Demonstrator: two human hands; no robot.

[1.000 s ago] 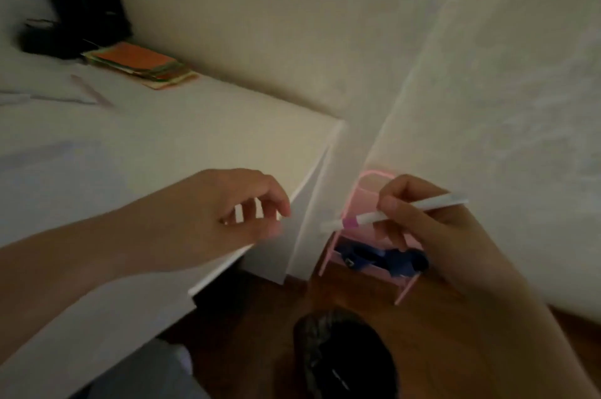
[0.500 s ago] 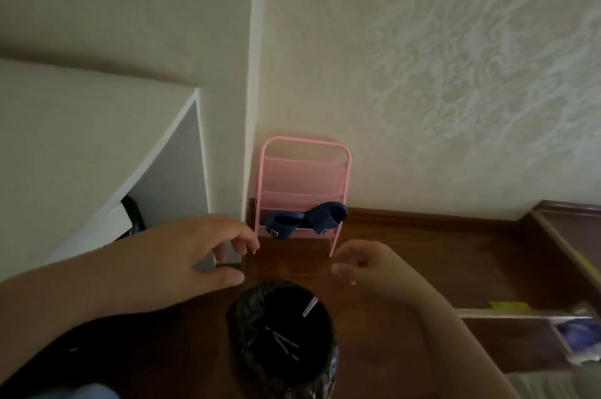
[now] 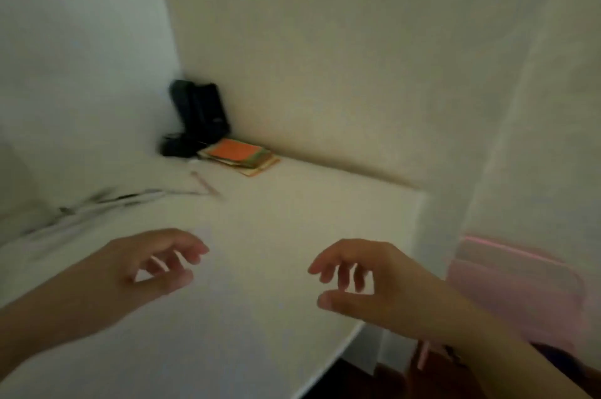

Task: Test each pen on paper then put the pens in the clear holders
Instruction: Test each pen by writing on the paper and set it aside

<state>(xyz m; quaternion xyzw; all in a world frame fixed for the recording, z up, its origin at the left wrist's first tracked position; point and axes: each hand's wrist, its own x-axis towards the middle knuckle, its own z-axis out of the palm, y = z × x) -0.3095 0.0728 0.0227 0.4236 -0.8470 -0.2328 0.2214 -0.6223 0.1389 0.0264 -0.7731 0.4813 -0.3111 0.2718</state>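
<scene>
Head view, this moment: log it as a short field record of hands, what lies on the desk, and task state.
left hand: above the desk, fingers loosely curled, holding nothing
right hand: above the desk near its right edge, fingers loosely curled, holding nothing
desk: white, set in a wall corner
pens: blurred group, far left, lying flat
paper stack: orange on top, by the back wall
clear holders: not seen
image: motion-blurred

Head view looks down over the desk [image 3: 292,236] corner.
</scene>
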